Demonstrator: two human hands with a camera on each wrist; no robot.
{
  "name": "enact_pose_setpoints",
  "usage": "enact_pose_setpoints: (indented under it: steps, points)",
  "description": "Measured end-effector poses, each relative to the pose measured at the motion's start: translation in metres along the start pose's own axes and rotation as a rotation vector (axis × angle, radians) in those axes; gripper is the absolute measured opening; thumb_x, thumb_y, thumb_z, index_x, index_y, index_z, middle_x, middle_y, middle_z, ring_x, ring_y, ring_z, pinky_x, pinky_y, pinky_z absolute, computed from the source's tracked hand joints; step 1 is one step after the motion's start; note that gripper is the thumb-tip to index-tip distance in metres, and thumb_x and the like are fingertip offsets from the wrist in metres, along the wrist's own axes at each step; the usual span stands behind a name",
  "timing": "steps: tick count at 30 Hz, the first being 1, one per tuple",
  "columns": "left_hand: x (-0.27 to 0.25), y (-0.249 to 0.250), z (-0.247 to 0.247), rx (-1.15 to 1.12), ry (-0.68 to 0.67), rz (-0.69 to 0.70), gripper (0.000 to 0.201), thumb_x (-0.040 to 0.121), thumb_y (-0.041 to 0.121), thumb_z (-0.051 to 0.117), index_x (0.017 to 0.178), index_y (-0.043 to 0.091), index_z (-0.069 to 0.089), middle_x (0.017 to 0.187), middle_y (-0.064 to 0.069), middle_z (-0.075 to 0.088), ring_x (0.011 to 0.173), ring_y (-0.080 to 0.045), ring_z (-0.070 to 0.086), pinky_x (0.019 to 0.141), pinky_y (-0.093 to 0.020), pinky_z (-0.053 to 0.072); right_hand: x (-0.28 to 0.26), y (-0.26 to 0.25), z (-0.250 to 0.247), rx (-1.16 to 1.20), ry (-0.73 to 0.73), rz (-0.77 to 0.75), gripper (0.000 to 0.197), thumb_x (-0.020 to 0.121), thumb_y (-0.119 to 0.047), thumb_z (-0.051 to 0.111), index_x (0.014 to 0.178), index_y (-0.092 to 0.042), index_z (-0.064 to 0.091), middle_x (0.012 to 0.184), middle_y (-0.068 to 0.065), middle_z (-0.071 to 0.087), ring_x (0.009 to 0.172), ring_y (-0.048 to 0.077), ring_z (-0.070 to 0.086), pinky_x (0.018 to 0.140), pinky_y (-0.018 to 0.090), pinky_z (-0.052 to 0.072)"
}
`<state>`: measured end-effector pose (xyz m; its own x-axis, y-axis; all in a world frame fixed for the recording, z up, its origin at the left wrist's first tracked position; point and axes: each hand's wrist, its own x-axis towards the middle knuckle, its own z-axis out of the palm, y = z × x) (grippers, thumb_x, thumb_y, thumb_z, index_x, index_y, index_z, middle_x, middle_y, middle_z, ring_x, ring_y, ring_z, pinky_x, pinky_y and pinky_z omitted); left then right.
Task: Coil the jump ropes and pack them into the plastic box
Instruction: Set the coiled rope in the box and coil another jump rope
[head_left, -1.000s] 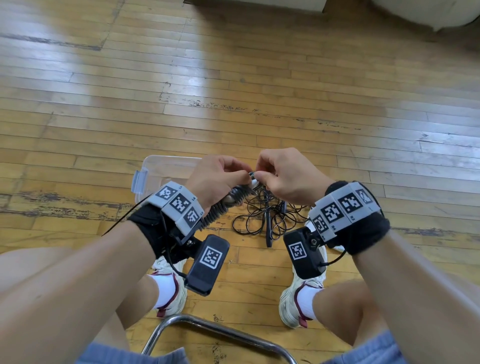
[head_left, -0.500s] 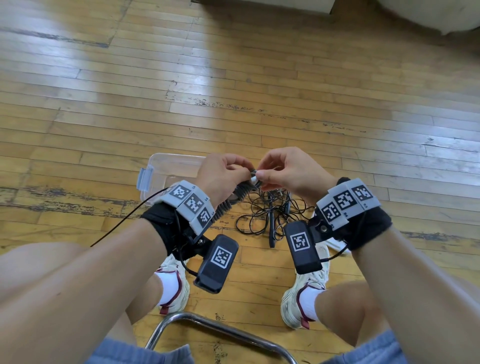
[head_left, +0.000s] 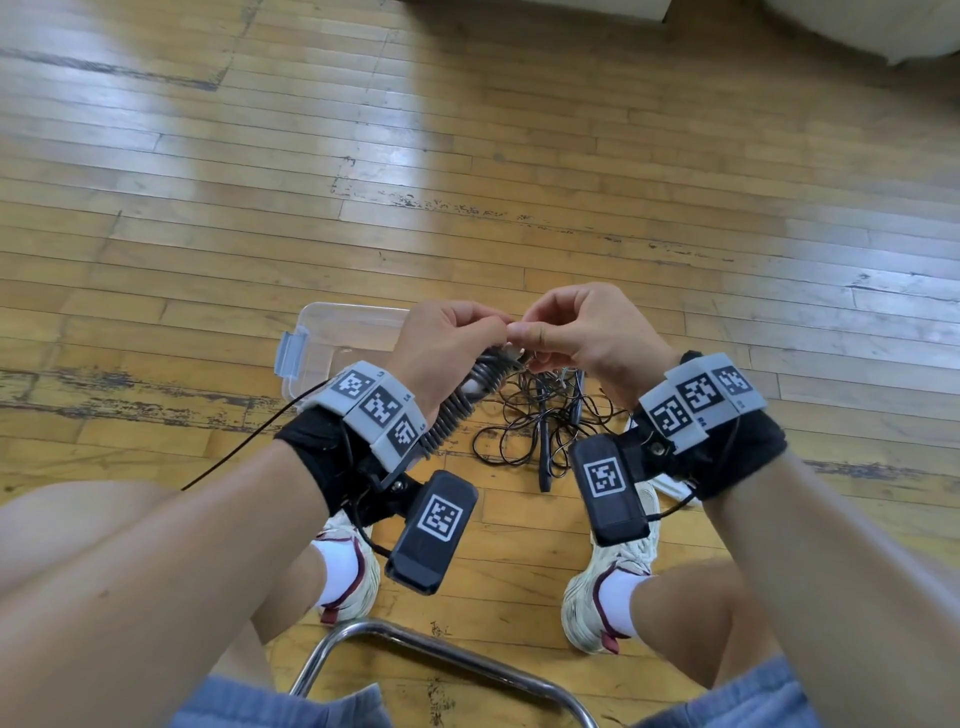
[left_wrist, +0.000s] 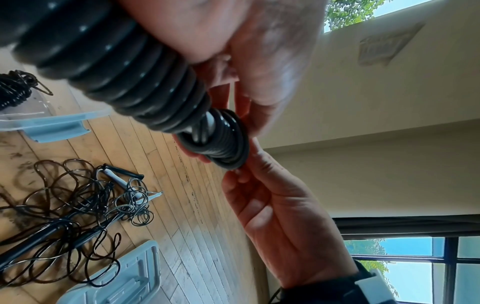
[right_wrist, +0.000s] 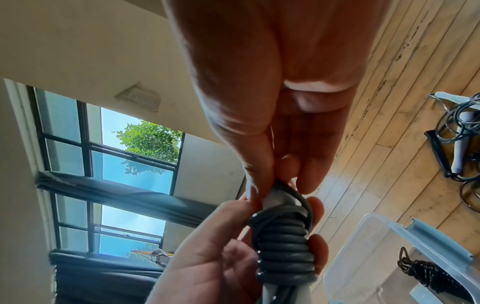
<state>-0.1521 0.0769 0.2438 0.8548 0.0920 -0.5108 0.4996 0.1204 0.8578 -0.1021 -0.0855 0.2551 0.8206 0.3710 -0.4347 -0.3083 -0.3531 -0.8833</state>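
Jump rope (head_left: 457, 410) is held above the floor between the knees, its grey cord wound in tight turns around its handles, bundle slanting from the left wrist up toward the fingertips. Left hand (head_left: 447, 348) is wrapped around the upper part of that bundle; fingers curl over the coils, clear in the right wrist view (right_wrist: 283, 242). Right hand (head_left: 582, 332) pinches the cord end at the very tip of the bundle between thumb and forefinger, touching the left hand's fingertips. In the left wrist view the last few turns (left_wrist: 221, 139) sit loose on a pale core, with the right hand (left_wrist: 280, 216) just below them.

Plastic box (head_left: 332, 338) sits open on the wooden floor (head_left: 519, 156) behind the left hand, blue latch on its near-left end. One wound black rope (right_wrist: 426, 275) is already lying inside it. Lid (left_wrist: 122, 277) lies on the floor next to the loose pile.

Loose ropes (head_left: 540, 421) are a tangle of thin dark cords and black handles on the floor below the hands, between the two white sneakers (head_left: 608, 587). Chrome chair frame (head_left: 447, 654) shows at the bottom edge.
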Motion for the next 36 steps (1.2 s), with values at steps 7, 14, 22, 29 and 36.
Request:
enact_pose_setpoints:
  steps: [7, 14, 22, 29, 36]
  points:
    - [-0.003, -0.007, -0.001, 0.116, -0.162, 0.123, 0.028, 0.078, 0.005, 0.082, 0.104, 0.003, 0.072, 0.092, -0.013, 0.077, 0.082, -0.026, 0.075, 0.075, -0.038, 0.061, 0.0, 0.0, 0.0, 0.093, 0.005, 0.076, 0.025, 0.077, -0.008, 0.082, 0.087, -0.002, 0.06, 0.077, 0.012, 0.067, 0.067, 0.024, 0.068, 0.067, 0.035, 0.061]
    - [0.003, -0.005, -0.003, 0.296, -0.092, 0.298, 0.036, 0.069, 0.027, 0.088, 0.098, 0.01, 0.074, 0.084, -0.005, 0.077, 0.079, -0.022, 0.074, 0.072, -0.038, 0.061, -0.002, -0.001, 0.002, 0.164, 0.028, 0.069, 0.02, 0.078, -0.009, 0.081, 0.081, -0.005, 0.061, 0.074, 0.008, 0.065, 0.067, 0.022, 0.066, 0.069, 0.033, 0.059]
    - [0.016, 0.0, -0.005, 0.47, -0.005, 0.555, 0.025, 0.079, 0.02, 0.085, 0.1, 0.01, 0.076, 0.087, 0.002, 0.075, 0.078, -0.008, 0.072, 0.073, -0.029, 0.062, 0.004, -0.004, -0.002, 0.234, 0.031, 0.058, 0.009, 0.096, -0.014, 0.062, 0.095, -0.006, 0.066, 0.086, 0.01, 0.072, 0.079, 0.02, 0.07, 0.084, 0.036, 0.06]
    - [0.022, 0.003, -0.01, 0.195, 0.074, 0.405, 0.011, 0.081, 0.011, 0.082, 0.091, 0.009, 0.077, 0.084, -0.008, 0.076, 0.076, -0.025, 0.073, 0.072, -0.043, 0.062, 0.008, -0.006, 0.006, 0.25, -0.04, -0.011, 0.015, 0.095, 0.004, 0.056, 0.101, -0.009, 0.062, 0.088, 0.002, 0.068, 0.082, 0.013, 0.067, 0.082, 0.031, 0.06]
    - [0.018, 0.014, -0.013, -0.106, 0.008, 0.229, 0.011, 0.087, 0.001, 0.071, 0.098, -0.003, 0.072, 0.093, -0.026, 0.071, 0.074, -0.032, 0.067, 0.064, -0.041, 0.059, 0.01, -0.008, 0.014, 0.292, -0.024, -0.047, 0.008, 0.094, -0.003, 0.064, 0.099, -0.01, 0.061, 0.09, 0.002, 0.068, 0.085, 0.014, 0.067, 0.082, 0.032, 0.059]
